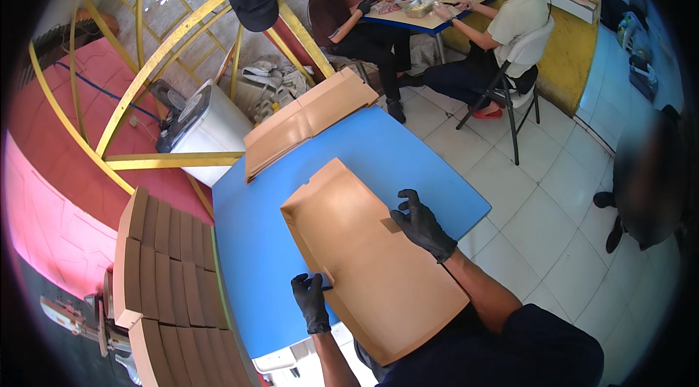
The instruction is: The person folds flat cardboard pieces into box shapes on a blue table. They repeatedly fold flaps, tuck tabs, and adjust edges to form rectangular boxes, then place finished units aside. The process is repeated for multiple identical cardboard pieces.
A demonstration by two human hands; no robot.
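A brown cardboard box [364, 256], open at the top with low walls, lies tilted across the blue table's near part and reaches toward my body. My left hand [312, 305], in a black glove, is at the box's left wall with its fingers bent and the thumb side on the edge. At the right wall is my right hand [424, 228], also black-gloved, its fingers apart and bent, next to a small folded tab [391, 225]. Part of the right wall is hidden behind this hand.
Flattened cardboard pieces [309, 121] lie on the far end of the blue table [408, 147]. Tall stacks of folded boxes [171, 285] stand at the left. Beyond are a yellow metal frame [160, 45], a white washing machine [211, 125] and two people seated at another table [408, 21].
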